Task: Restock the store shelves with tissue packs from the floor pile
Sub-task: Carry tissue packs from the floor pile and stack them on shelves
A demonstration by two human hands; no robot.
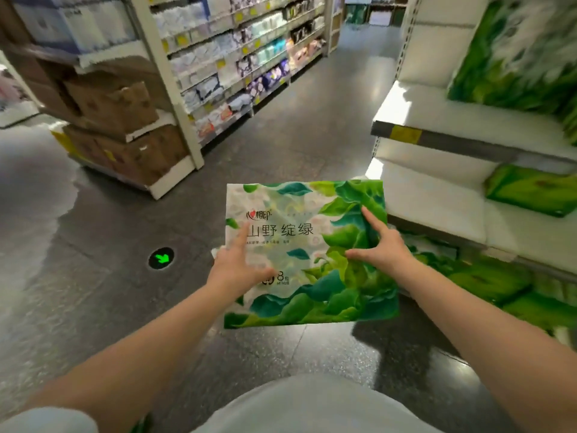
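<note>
The tissue pack point(307, 254) carries the brand 心相印 in red and dark letters near its upper left corner. Just below the brand runs the large dark name 山野 绽绿. Under that name is a line of small print too fine to read. Near the pack's lower middle stands a large "8" with 包 beside it. A round floor marker point(161, 258), left of the pack, shows a green arrow.

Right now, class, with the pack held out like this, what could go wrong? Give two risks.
1. Both the left hand and right hand lie mostly flat on the tissue pack; its slick wrap could slip free.
2. More green packs lie on the glossy floor to the right, a likely trip hazard.
</note>
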